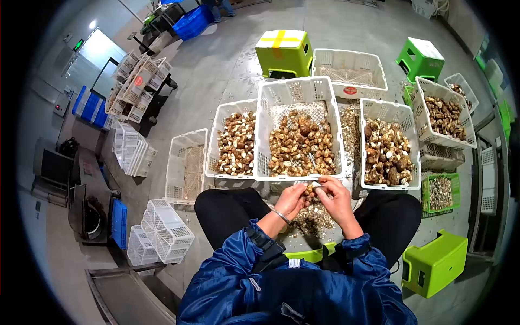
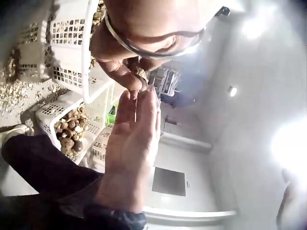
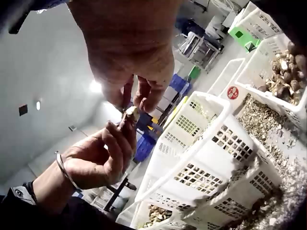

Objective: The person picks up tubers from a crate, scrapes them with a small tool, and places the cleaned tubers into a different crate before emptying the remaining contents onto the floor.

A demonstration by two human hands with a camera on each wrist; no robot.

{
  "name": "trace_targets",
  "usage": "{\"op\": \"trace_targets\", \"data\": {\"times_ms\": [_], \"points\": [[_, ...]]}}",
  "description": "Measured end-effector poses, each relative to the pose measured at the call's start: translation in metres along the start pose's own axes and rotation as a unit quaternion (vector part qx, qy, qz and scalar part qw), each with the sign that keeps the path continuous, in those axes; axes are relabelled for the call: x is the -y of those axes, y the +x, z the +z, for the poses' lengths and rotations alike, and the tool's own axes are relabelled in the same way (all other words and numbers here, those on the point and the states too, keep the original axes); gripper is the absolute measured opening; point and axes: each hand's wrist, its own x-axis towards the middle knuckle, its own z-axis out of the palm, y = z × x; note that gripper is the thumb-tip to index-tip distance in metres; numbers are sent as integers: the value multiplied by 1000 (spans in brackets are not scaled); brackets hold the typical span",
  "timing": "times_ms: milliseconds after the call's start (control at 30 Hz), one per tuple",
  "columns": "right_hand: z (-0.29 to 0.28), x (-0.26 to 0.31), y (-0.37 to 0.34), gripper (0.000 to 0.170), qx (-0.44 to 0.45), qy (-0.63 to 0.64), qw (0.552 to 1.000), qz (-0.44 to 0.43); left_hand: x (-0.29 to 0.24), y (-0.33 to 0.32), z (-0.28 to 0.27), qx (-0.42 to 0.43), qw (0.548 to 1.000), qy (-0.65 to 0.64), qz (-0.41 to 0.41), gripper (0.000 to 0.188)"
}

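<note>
Reference for all places: the middle crate [image 1: 264, 130], white with perforated walls. We find both hands just at its near side, meeting over one mushroom [image 1: 310, 190]. Much of that mushroom is hidden: fingers cover its lower part, and in the left wrist view we make out only a shadowed brown piece between them. The right hand [image 1: 337, 197] has its fingers curled and pinches a thin blade-like strip [image 2: 135, 114]; we see only a narrow edge of it, its handle end lies out of sight within the hand, and we cannot confirm what it is. The right wrist view renders this hand dark, its fingertips partly lost in shadow. The left hand [image 1: 291, 200], bangle [image 1: 281, 216] at its wrist, has thumb and fingers closed around the mushroom.

Appearance: we note a small, knobbly mushroom, brown below, with a pale cream end toward the right hand, clearest in the right wrist view. Whether that pale end is a cut face we cannot tell.

Loose mushrooms [image 1: 303, 143], mottled brown and cream, lie inside the middle crate. Nearer to us than its front wall, below the hands, we record scraps [image 1: 311, 222], partly covered by the forearms.
</note>
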Motion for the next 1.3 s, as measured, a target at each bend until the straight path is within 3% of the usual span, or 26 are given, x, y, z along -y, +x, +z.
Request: {"op": "trace_targets", "data": {"times_ms": [67, 167, 233, 267, 367, 433, 500, 600, 633, 667, 700, 733, 767, 800, 833, 900, 933, 967, 1033, 1167, 1300], "points": [[1, 6, 2, 8, -2, -20, 1000, -3, -1, -1, 1, 15, 999, 30, -6, 25], [-5, 1, 5, 8, -33, 29, 990, 130, 8, 13, -18, 25, 999, -41, -5, 25], [-8, 0, 10, 12, -66, 121, 980, 145, -7, 17, -28, 17, 995, -95, 19, 21], [-9, -1, 11, 13, -81, 128, 978, 146, -18, 22, -36, 2, 986, -150, 69, 20], [-10, -11, 11, 13, -96, 138, 976, 139, -66, 37, -75, -35, 911, -366, 188, 19], [-11, -17, 12, 13, -89, 131, 977, 141, -95, 39, -97, -89, 874, -364, 309, 24], [-13, -20, 13, 14, -77, 113, 979, 154, -112, 45, -101, -145, 858, -425, 250, 26], [-8, -22, 19, 13, -88, 141, 970, 179, -104, 95, -109, -139, 953, -172, 205, 21], [-7, -21, 20, 12, -88, 149, 967, 188, -108, 110, -95, -152, 971, -54, 176, 20], [-7, -23, 22, 12, -80, 162, 965, 192, -106, 136, -93, -177, 959, 125, 181, 18], [-6, -25, 23, 11, -74, 151, 966, 196, -101, 166, -100, -195, 916, 301, 179, 18], [-6, -27, 23, 11, -71, 140, 967, 199, -96, 188, -106, -192, 788, 523, 261, 20], [-5, -30, 24, 11, -68, 128, 969, 202, -91, 209, -112, -175, 604, 707, 323, 22], [-3, -30, 25, 11, -77, 155, 964, 201, -93, 225, -110, -146, 541, 774, 295, 21], [-4, -30, 26, 12, -73, 146, 965, 206, -95, 241, -106, -105, 473, 859, 166, 21], [0, -29, 30, 13, -88, 177, 955, 223, -87, 269, -113, -71, 376, 910, 159, 20], [-4, -31, 32, 14, -68, 132, 963, 223, -84, 278, -111, -61, 344, 929, 122, 23], [-3, -30, 32, 15, -77, 148, 959, 227, -89, 287, -112, -6, 320, 942, 98, 24], [-2, -32, 34, 16, -67, 139, 963, 220, -90, 282, -105, -8, 294, 953, 73, 26], [-1, -38, 31, 17, -52, 138, 963, 226, -99, 268, -100, -18, 354, 935, 10, 33], [-5, -22, 29, 15, -45, 128, 965, 226, -100, 238, -97, -85, 493, 858, 118, 46]]}}
